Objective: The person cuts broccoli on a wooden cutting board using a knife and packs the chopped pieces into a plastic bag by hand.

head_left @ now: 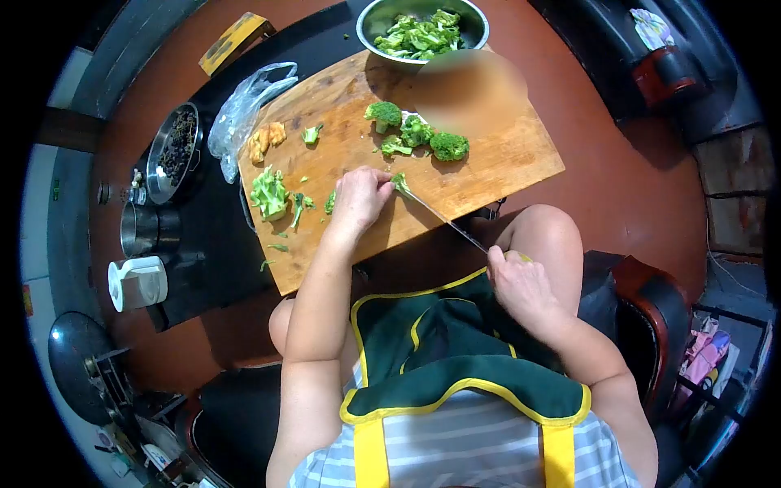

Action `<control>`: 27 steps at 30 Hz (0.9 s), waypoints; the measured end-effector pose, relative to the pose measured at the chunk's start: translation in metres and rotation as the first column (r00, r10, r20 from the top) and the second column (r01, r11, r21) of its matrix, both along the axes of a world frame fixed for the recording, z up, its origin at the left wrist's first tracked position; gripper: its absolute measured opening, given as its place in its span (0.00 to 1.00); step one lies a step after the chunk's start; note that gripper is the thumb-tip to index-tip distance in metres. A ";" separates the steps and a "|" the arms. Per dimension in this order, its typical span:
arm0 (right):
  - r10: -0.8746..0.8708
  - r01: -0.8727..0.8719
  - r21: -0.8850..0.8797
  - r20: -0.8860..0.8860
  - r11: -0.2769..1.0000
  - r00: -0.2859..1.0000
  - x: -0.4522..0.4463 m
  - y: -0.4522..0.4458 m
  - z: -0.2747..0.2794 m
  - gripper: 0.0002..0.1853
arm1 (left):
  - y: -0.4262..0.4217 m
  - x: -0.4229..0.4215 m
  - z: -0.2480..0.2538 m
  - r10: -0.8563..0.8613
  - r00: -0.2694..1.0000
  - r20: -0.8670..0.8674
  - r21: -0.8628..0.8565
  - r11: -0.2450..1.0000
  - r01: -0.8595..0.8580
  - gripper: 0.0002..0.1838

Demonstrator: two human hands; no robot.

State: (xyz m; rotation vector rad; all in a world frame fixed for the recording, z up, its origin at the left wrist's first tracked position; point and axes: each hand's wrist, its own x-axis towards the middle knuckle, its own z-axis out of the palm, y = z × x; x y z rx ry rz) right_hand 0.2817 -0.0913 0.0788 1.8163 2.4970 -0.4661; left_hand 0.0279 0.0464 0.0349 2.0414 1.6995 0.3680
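My right hand (522, 285) is wrapped round the handle of a knife (447, 221), whose blade reaches up and left over the front edge of the wooden cutting board (480, 179). At the blade's tip lies a small broccoli floret (399, 182), pinched at the fingertips of my left hand (360, 198); part of the grip is hidden. Another green bit (329, 202) shows beside my left hand. Farther back sit several broccoli florets (449, 146). A thick broccoli stalk (269, 193) lies at the board's left, near small scraps.
A metal bowl (366, 32) of cut broccoli stands at the board's far edge. Yellowish pieces (266, 140) and a plastic bag (244, 106) are at left. On the black table are a dish of dark bits (176, 154), a metal pot (140, 228) and a white jug (138, 282).
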 end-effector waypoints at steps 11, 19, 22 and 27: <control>0.086 -0.102 0.082 0.171 0.991 0.981 0.001 0.007 -0.005 0.07 | 0.006 0.006 0.006 0.038 0.999 -0.019 -0.109 0.993 -0.040 0.11; 0.130 -0.141 0.048 0.186 0.989 0.974 -0.001 0.020 -0.005 0.07 | 0.007 0.010 0.007 0.077 0.995 -0.062 -0.127 0.988 -0.084 0.11; 0.110 -0.102 -0.085 0.091 0.991 0.990 0.003 0.032 0.003 0.05 | 0.005 0.011 0.008 0.090 0.994 -0.057 -0.131 0.987 -0.097 0.10; -0.131 0.075 -0.351 -0.138 0.933 0.982 0.012 0.052 0.006 0.11 | -0.010 0.003 -0.009 0.080 0.997 -0.012 0.078 0.994 -0.079 0.06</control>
